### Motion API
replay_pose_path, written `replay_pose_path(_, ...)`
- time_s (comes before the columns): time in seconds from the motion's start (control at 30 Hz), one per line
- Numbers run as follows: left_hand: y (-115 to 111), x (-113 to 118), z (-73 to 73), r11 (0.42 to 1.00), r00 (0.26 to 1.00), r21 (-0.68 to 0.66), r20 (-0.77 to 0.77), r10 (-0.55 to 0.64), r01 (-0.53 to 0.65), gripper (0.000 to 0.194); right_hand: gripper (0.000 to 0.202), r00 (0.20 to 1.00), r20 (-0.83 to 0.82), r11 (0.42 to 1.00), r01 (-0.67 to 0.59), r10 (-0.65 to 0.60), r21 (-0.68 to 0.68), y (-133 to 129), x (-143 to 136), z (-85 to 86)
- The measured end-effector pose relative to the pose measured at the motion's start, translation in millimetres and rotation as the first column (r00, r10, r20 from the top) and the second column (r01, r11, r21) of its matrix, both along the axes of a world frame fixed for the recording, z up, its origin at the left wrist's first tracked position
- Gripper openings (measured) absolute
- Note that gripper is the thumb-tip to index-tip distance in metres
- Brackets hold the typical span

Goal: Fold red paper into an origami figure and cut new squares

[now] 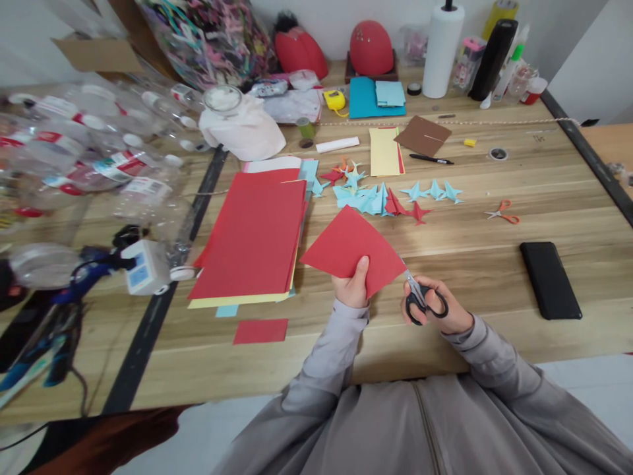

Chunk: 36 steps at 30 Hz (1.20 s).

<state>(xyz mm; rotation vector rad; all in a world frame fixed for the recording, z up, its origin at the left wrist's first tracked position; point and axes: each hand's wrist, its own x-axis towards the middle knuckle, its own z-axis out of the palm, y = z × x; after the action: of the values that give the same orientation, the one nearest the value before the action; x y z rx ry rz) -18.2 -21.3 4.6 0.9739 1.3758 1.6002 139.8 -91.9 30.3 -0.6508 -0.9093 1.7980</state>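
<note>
My left hand (353, 285) pinches a sheet of red paper (352, 241) by its near edge, thumb on top, and holds it above the table. In my right hand (448, 309) is a pair of scissors (420, 297) with black handles, my fingers through and around the loops. The blades reach the right corner of the red paper; whether they are parted there is too small to tell. Just beyond the paper lie folded light blue paper cranes (363, 198) and red ones (395, 203). To the left is a stack of red sheets (252, 231) with yellow and blue edges showing.
A red paper strip (260, 331) lies near the front edge. On the right are small orange-handled scissors (503, 212) and a black phone (551, 280). Yellow paper (384, 152), brown paper (422, 135) and a pen (431, 159) lie farther back. Plastic bottles (99, 145) crowd the left.
</note>
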Motion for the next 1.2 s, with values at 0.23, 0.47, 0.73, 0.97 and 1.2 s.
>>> replay_pose_path(0.23, -1.0, 1.9, 0.9, 1.0, 0.999, -0.008, 0.043, -0.002, 0.002, 0.044, 0.048, 1.0, 0.02, 1.0, 0.002, -0.002, -0.007, 1.0, 0.5, -0.6)
replay_pose_path(0.47, 3.3, -7.5, 14.0, 0.979, 0.913, -0.115, 0.391, -0.113, 0.171, 0.038, 0.043, 0.999, 0.054, 0.999, -0.001, -0.002, 0.046, 2.4, 7.3, 2.3)
replay_pose_path(0.73, 16.3, -19.5, 20.9, 0.946, 0.823, -0.163, 0.548, -0.149, 0.281, 0.043, 0.043, 0.965, 0.251, 0.995, -0.088, 0.072, 0.05, 4.0, 14.1, 4.1)
replay_pose_path(0.97, 15.2, -10.4, 13.5, 0.97, 0.887, -0.157, 0.451, -0.096, 0.185, 0.05, 0.062, 0.972, 0.161, 0.982, -0.181, 0.17, 0.056, 0.8, 13.4, 1.1)
replay_pose_path(1.2, 8.0, -8.9, 16.0, 0.942, 0.859, -0.216, 0.497, -0.121, 0.258, 0.045, 0.065, 0.973, -0.031, 0.972, -0.229, 0.231, 0.047, 3.1, 10.0, 6.7)
